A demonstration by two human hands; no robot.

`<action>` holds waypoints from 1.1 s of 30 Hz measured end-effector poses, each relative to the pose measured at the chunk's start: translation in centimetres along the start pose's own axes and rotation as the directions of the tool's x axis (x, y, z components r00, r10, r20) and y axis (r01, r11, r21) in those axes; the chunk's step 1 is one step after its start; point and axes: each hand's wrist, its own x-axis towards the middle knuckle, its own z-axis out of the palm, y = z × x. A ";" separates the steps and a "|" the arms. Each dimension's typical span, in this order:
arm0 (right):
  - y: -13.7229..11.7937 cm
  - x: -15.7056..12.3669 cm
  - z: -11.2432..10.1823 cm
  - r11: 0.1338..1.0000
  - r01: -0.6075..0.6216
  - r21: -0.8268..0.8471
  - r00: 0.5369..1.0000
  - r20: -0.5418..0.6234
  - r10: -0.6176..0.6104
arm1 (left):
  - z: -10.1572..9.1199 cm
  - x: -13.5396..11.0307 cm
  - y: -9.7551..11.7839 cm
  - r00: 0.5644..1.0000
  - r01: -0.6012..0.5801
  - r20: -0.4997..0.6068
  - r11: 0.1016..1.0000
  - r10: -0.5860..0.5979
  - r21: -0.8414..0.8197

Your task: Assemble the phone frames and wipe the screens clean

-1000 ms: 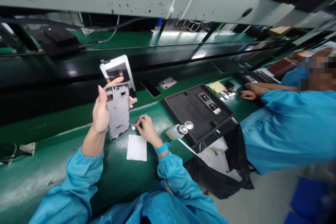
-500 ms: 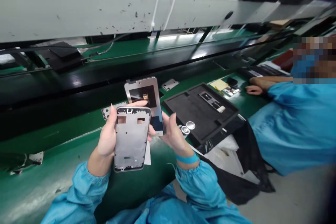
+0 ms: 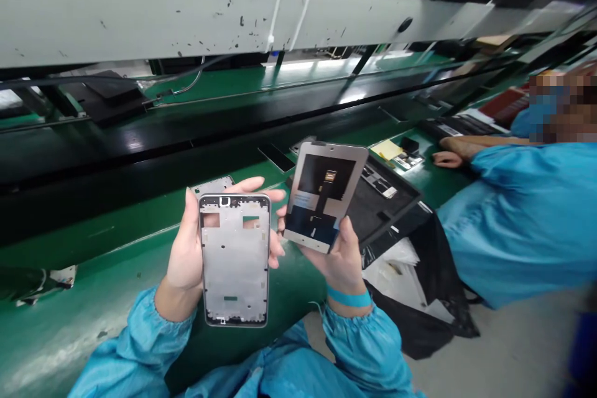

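Green bench (image 3: 93, 298); fingers (image 3: 261, 185) clasp frame (image 3: 234, 259).

The right hand (image 3: 342, 255), which one second ago rested on the green counter (image 3: 116, 273) beside a white sheet, is now raised and closed on the display panel (image 3: 324, 196). That panel has moved from behind the metal frame (image 3: 236, 258) to its right, clear of it and tilted. The left hand (image 3: 186, 249) now holds the frame lower and nearer the body.
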 end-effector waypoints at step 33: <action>-0.9 -0.3 0.2 0.659 0.433 -0.615 0.891 0.403 -0.209 | -4.5 2.9 0.0 0.881 -0.386 -0.056 0.783 0.469 0.488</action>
